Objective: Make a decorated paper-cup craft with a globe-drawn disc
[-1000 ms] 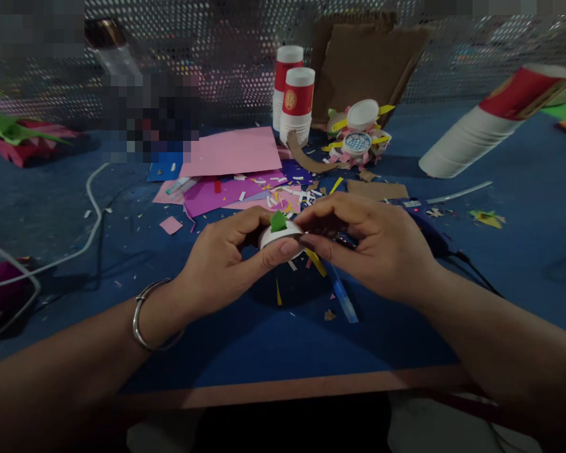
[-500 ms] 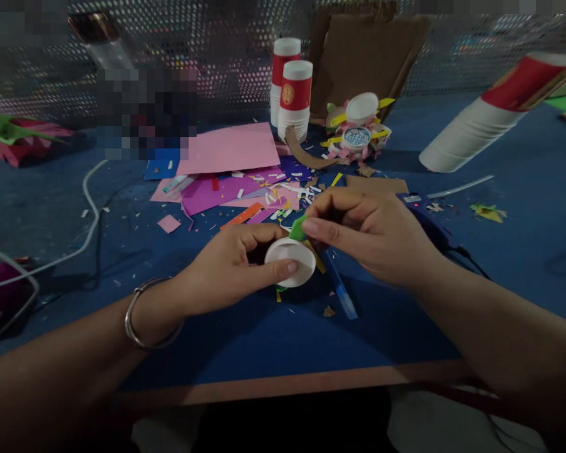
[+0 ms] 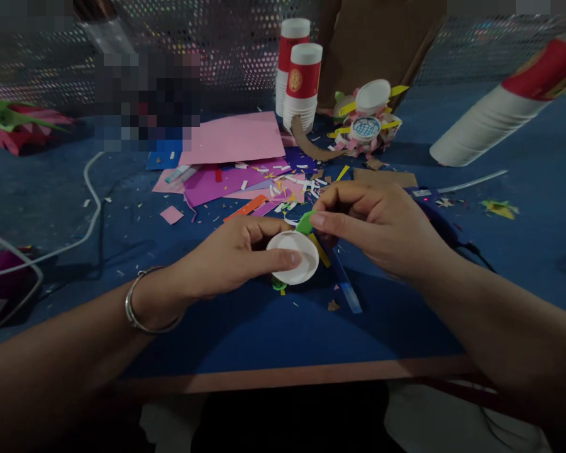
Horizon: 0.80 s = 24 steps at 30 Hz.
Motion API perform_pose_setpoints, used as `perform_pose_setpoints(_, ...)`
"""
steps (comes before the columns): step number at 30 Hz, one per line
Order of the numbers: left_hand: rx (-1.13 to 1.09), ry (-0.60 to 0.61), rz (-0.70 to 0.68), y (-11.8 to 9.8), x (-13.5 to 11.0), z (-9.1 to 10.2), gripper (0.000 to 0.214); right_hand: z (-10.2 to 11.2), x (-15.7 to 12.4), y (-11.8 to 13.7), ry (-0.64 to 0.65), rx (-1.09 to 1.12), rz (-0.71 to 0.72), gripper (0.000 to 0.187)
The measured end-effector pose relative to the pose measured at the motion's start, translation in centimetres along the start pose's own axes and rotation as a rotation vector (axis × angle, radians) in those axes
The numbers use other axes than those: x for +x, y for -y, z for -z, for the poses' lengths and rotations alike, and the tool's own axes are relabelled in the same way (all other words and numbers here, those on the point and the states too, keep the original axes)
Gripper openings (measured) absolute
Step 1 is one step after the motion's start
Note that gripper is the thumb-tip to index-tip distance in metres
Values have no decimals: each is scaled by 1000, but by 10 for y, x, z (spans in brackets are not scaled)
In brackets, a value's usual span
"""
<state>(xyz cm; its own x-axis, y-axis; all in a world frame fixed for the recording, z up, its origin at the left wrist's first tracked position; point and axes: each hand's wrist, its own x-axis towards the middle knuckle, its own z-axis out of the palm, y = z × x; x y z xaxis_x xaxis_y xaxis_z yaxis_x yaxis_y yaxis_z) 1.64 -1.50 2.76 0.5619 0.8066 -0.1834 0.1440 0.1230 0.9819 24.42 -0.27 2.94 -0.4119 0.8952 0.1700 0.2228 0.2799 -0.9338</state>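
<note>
A small white paper cup base [image 3: 307,257], round and shallow, is gripped by my left hand [image 3: 231,255], with the thumb on its face and the fingers mostly hidden behind. At the cup base's upper edge, my right hand [image 3: 382,229] pinches a green paper piece [image 3: 304,224] between thumb and forefinger. A yellow strip [image 3: 321,251] shows just right of the cup base, and a bit of green and yellow [image 3: 279,285] shows below it. On the table under my right hand lies a slim blue stick-like item [image 3: 350,297], partly covered.
Pink sheets [image 3: 233,139], purple paper [image 3: 217,187] and scattered scraps lie beyond my hands. Stacked cups [image 3: 303,85] stand behind, near a decorated cup piece [image 3: 368,126]. A leaning cup stack [image 3: 485,126] is at right. A white cable [image 3: 94,207] crosses the left side.
The whole scene sits slightly shifted as the head view moved. The cup base has turned a little, showing more of its face. Both hands keep their holds.
</note>
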Motion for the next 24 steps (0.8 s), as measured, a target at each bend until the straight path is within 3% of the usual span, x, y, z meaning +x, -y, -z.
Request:
perform_pose_setpoints(7,26,-27,-39,2,0,3,14,0,0,-1,43,-34,-38,28)
perform_pose_setpoints(14,101,58,-80,3,0,1,16,0,1,-2,52,12,-31,30)
perform_pose_setpoints(19,13,-188,-133,6,-2,4,41,3,0,-4,16,-23,-61,34)
perform_pose_setpoints(24,-91,-314,-109,7,-2,6,53,4,0,-6,13,-21,-62,32)
